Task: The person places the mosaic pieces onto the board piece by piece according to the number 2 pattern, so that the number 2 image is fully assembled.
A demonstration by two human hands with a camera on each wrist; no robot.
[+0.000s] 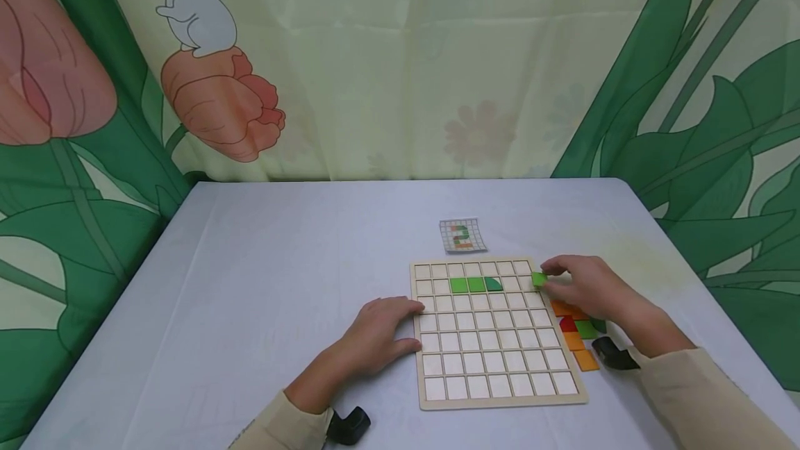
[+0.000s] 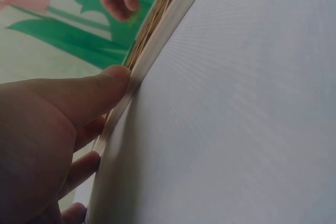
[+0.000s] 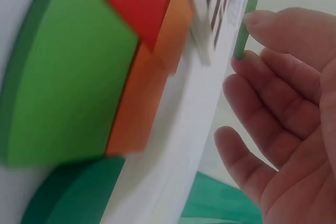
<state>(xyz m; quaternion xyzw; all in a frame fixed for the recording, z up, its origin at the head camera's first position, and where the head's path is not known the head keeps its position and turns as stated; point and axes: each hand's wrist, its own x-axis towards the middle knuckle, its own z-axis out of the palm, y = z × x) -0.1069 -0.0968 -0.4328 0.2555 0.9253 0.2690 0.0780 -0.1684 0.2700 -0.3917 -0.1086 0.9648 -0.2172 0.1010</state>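
Note:
A wooden grid board [image 1: 494, 405] lies on the table, with two light green square tiles [image 1: 467, 285] and a dark green rounded tile [image 1: 493, 284] side by side in its second row. My right hand [image 1: 590, 287] pinches another light green tile [image 1: 539, 280] between thumb and fingers, over the board's upper right edge. In the right wrist view this tile [image 3: 245, 27] appears edge-on at the fingertips. My left hand [image 1: 381, 335] rests against the board's left edge, thumb and fingers touching the frame [image 2: 163, 30].
Right of the board lie loose tiles: orange [image 1: 586, 360], red [image 1: 567, 324], light green [image 1: 586, 329] and dark green, some overlapping. A small card [image 1: 462, 235] with a coloured grid pattern lies behind the board. A printed curtain [image 1: 375, 68] hangs beyond the white table [image 1: 281, 262].

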